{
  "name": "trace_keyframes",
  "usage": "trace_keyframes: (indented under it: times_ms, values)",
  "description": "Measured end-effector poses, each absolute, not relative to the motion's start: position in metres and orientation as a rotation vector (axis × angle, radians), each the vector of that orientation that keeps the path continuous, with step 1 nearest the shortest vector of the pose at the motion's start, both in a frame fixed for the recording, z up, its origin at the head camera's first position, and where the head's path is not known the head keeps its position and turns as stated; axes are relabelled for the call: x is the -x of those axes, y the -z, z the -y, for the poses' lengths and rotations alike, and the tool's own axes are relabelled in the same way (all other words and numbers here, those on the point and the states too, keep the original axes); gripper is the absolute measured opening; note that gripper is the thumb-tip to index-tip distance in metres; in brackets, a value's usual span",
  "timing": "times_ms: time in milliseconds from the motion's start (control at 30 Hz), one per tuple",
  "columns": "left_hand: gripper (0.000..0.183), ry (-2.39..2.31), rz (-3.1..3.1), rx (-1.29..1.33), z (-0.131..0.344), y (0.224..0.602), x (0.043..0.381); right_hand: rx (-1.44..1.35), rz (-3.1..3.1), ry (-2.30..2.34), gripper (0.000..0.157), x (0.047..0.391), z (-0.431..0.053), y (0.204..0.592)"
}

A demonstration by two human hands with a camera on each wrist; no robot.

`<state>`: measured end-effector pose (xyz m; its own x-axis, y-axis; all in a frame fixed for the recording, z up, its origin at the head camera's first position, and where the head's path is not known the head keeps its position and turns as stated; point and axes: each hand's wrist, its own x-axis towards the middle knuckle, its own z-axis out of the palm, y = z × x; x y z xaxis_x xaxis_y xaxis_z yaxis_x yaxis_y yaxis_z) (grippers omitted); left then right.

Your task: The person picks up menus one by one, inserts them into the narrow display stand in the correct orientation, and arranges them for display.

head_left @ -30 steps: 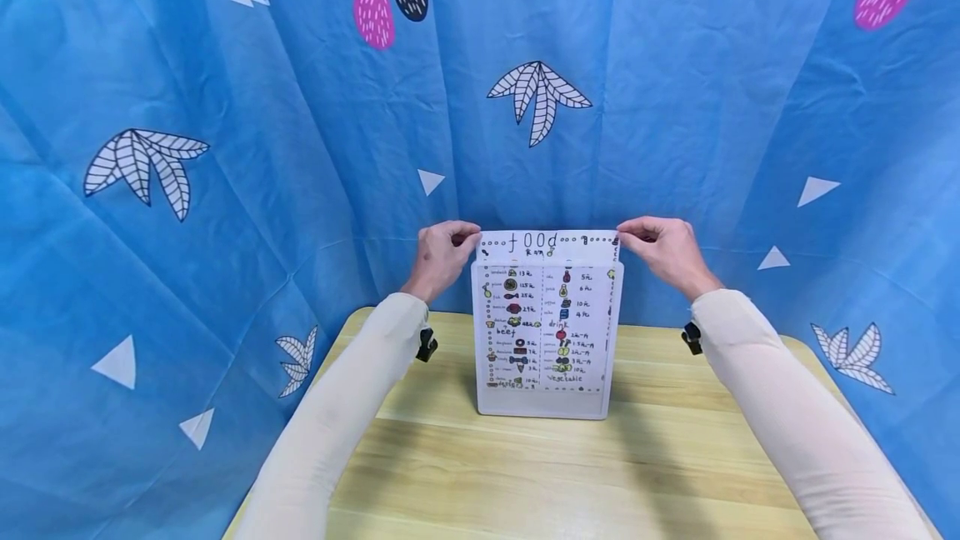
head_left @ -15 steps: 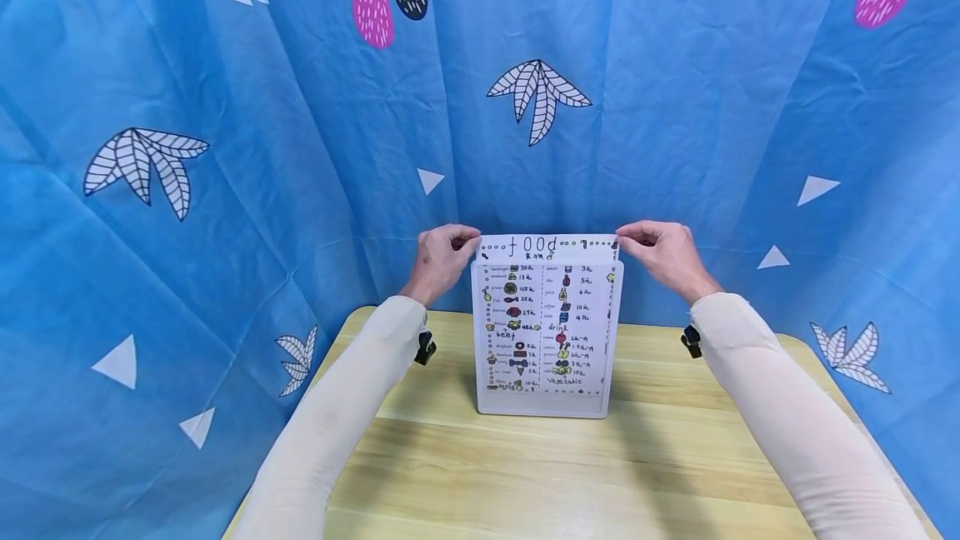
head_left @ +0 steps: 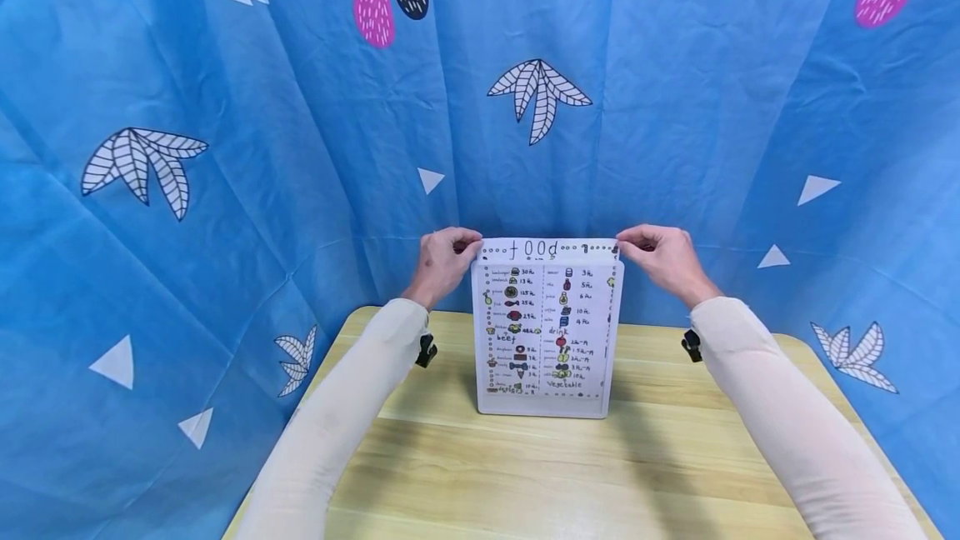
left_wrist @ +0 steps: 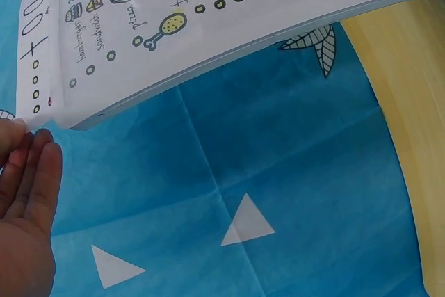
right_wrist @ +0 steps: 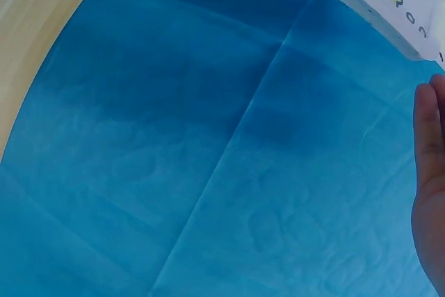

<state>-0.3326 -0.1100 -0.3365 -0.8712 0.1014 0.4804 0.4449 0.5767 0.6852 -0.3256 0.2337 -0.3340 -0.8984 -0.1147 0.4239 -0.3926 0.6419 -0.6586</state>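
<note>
A sheet of paper with a hand-drawn food menu (head_left: 532, 249) sticks a little out of the top of a clear, white-edged display stand (head_left: 540, 405). The stand is upright on the table, its printed front facing me. My left hand (head_left: 441, 263) pinches the paper's top left corner between thumb and fingers; the left wrist view shows this corner grip by the left hand (left_wrist: 28, 206) close up. At the top right corner my right hand (head_left: 667, 258) pinches the paper likewise. Only part of the right hand (right_wrist: 430, 165) shows in the right wrist view, its fingertips at the frame's edge.
The stand is on a light wooden table (head_left: 480, 482) with rounded back corners. A blue patterned curtain (head_left: 645, 123) hangs behind and along both sides of the table, close behind the hands.
Both hands have lowered slightly with the paper, which has slid farther down inside the stand, so less of its top shows above the rim. The stand has stayed in place.
</note>
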Motion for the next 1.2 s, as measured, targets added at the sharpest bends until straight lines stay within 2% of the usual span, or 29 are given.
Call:
trace_keyframes:
  times_ms: [467, 1200]
  values:
    - [0.017, 1.236, 2.463, 0.414, 0.110, 0.344, 0.330, -0.425, 2.528, -1.106, 0.018, 0.326, -0.236, 0.344]
    - [0.014, 1.145, 2.473, 0.444, 0.111, 0.351, 0.326, -0.398, 2.582, -1.158, 0.024, 0.322, -0.238, 0.351]
